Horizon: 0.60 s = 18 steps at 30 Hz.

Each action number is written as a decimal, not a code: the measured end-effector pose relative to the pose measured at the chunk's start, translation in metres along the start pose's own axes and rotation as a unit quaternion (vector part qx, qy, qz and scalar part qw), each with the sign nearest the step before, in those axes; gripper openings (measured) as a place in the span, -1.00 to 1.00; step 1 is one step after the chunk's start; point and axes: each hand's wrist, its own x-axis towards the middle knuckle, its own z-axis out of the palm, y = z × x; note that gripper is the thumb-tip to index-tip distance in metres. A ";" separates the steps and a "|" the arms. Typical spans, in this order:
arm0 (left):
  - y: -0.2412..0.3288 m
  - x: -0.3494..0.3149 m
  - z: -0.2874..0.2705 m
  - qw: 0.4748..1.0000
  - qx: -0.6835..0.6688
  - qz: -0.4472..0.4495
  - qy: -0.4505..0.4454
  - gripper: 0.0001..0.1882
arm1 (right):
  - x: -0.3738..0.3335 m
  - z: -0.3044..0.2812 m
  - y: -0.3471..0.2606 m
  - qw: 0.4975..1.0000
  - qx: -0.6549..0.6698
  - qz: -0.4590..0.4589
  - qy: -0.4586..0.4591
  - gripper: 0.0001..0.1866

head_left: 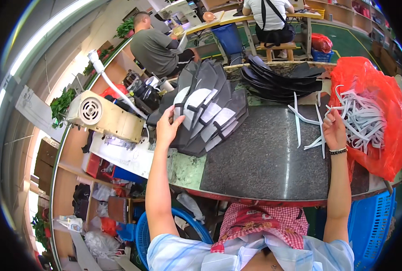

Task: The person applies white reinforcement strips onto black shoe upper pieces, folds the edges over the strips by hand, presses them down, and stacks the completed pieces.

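At the left of the worktable, my left hand [167, 128] is at the near-left edge of a fanned pile of dark grey panels [205, 86] with pale grey patches and short black straps. Its thumb and fingers close on the edge of one panel; part of the grip is hidden. My right hand [335, 130] is raised at the table's right, its fingertips pinching the end of a white strip [331, 108]. Several loose white strips [298, 124] lie beside it. A tangled heap of white strips [363, 118] fills an open red plastic bag [392, 156] to its right.
A cream sewing machine [106, 116] stands on the left. Curved black pieces [277, 81] are stacked at the table's far side. A dark mat [250, 153] covers the middle. Blue baskets [372, 226] flank me below. Two people [158, 47] sit at tables beyond.
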 end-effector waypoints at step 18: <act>0.167 -0.229 0.141 0.908 -0.018 0.399 -0.128 -0.56 | -0.145 0.113 0.008 0.966 -0.221 -0.106 0.084 -0.78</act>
